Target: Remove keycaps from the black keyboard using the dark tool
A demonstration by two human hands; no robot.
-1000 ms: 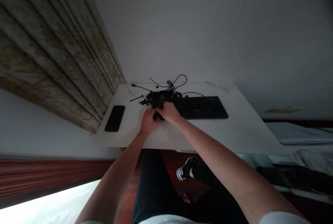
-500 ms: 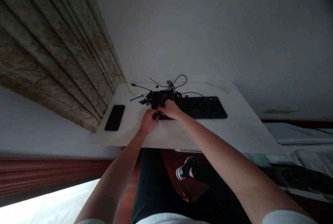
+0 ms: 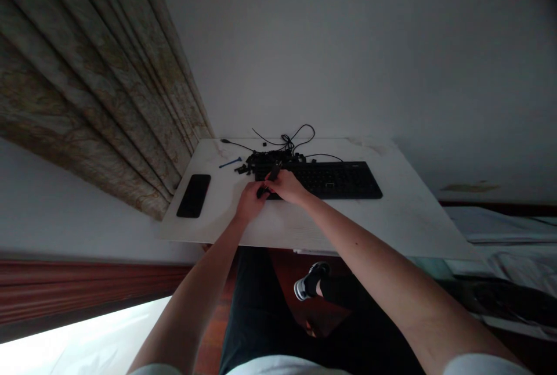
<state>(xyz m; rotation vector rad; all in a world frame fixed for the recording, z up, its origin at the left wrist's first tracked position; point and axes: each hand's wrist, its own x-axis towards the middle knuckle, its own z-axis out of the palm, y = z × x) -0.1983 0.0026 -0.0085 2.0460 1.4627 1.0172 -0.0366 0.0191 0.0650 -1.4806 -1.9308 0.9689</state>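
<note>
A black keyboard (image 3: pixel 335 180) lies on a white table (image 3: pixel 391 212) against the wall. Its left end is bare of keys, and several loose black keycaps (image 3: pixel 261 161) are heaped just behind that end. My left hand (image 3: pixel 249 201) rests at the keyboard's near left corner, fingers curled on a small dark piece. My right hand (image 3: pixel 287 186) lies over the left end of the keyboard, fingers pinched on a thin dark tool or part that sticks up toward the keycaps.
A black phone (image 3: pixel 194 195) lies face up at the table's left. A small blue tool (image 3: pixel 230 162) rests behind it. Black cables (image 3: pixel 287 138) curl at the back edge. A patterned curtain (image 3: pixel 87 90) hangs at the left. My legs and a shoe (image 3: pixel 310 282) show below.
Both hands stay at the keyboard's left end. My right hand has shifted slightly and now holds a thin dark piece raised toward the keycap pile. The view has barely moved.
</note>
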